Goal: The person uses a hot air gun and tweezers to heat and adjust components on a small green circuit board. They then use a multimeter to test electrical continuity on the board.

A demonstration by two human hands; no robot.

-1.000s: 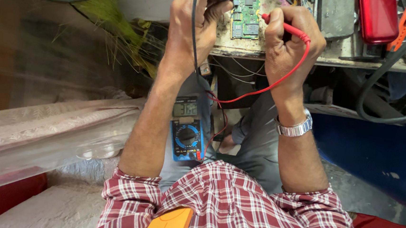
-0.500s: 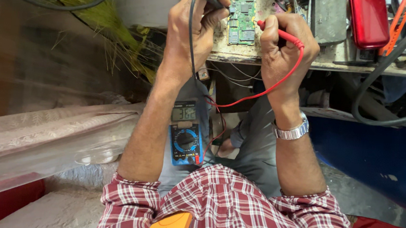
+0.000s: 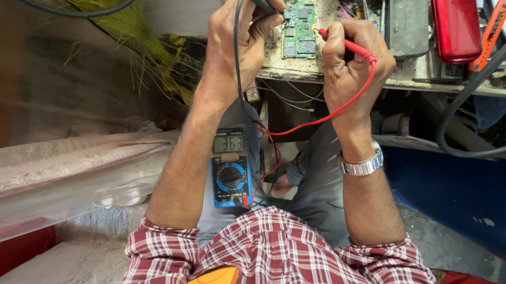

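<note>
Here, at a cluttered workbench (image 3: 329,77), a person in a checked shirt probes a small green circuit board (image 3: 299,29) with the two leads of a multimeter. The left hand (image 3: 239,37) is curled tight around the black probe (image 3: 262,3), its tip pressed toward the board's upper left edge; the right hand (image 3: 354,54) is closed in a fist on the red probe (image 3: 337,41), whose tip meets the board's right side. Compared with a second ago, both hands sit lower and nearer the camera, but the grips look the same and both tips have stayed on the board, which suggests that the reading is being held rather than moved to a new spot. The board lies flat near the bench's front edge, between the two hands. The blue multimeter (image 3: 231,170) rests on the person's lap, between the forearms, display up; the digits are too small to make out. A red lead (image 3: 320,120) loops from the right fist down to the meter, and a black lead (image 3: 235,58) runs along the left wrist. A metal wristwatch (image 3: 361,165) circles the right wrist. A red box-like object (image 3: 457,26) and a thick black cable (image 3: 477,74) lie farther right on the bench.
</note>
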